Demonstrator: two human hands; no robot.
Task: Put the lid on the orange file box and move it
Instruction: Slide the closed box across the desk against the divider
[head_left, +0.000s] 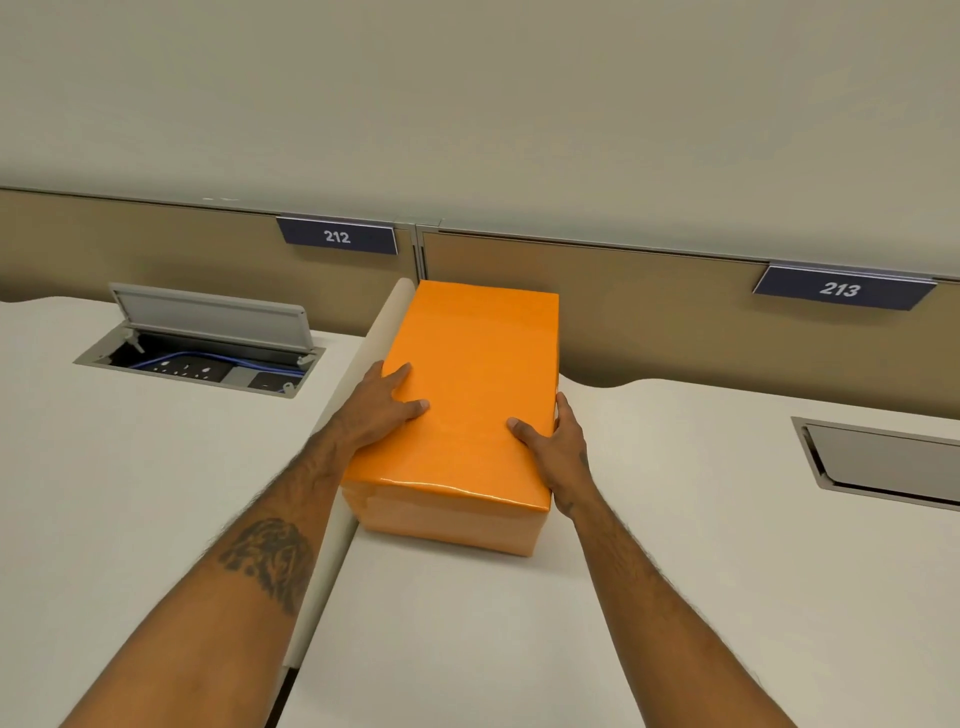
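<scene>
The orange file box (457, 519) stands on the white desk (675, 545), its long side pointing away from me toward the partition. Its orange lid (472, 384) sits on top and covers it fully. My left hand (382, 410) grips the lid's left edge, thumb lying on the top and fingers down the side. My right hand (556, 447) holds the right edge the same way, thumb on top, fingers wrapped round the side. The box's left side runs along the rounded edge of the neighbouring desk.
An open cable hatch (208, 343) with blue wires sits in the left desk (130, 493). A closed hatch (888, 462) lies at the right. A tan partition (649, 312) with number plates 212 (337, 236) and 213 (841, 288) closes the back. A gap separates both desks.
</scene>
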